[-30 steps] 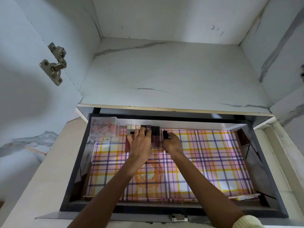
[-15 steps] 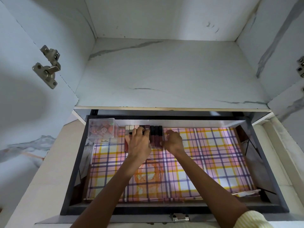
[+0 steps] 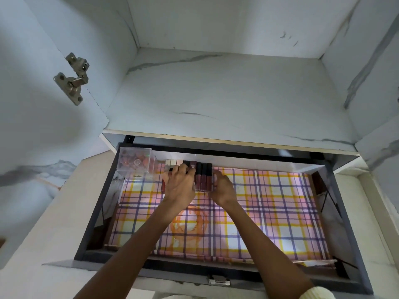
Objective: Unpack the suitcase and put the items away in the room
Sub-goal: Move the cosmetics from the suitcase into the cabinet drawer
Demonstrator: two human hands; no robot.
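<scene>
- pressing on the row of lip gloss tubes in the drawer, the left grip lies spread.
- right grip pushes the row's right side, fingers pressed together.

No text, label, brand, number or sign can be read anywhere; any print on the tubes at the far end of the drawer is too small and blurred to make out
</scene>
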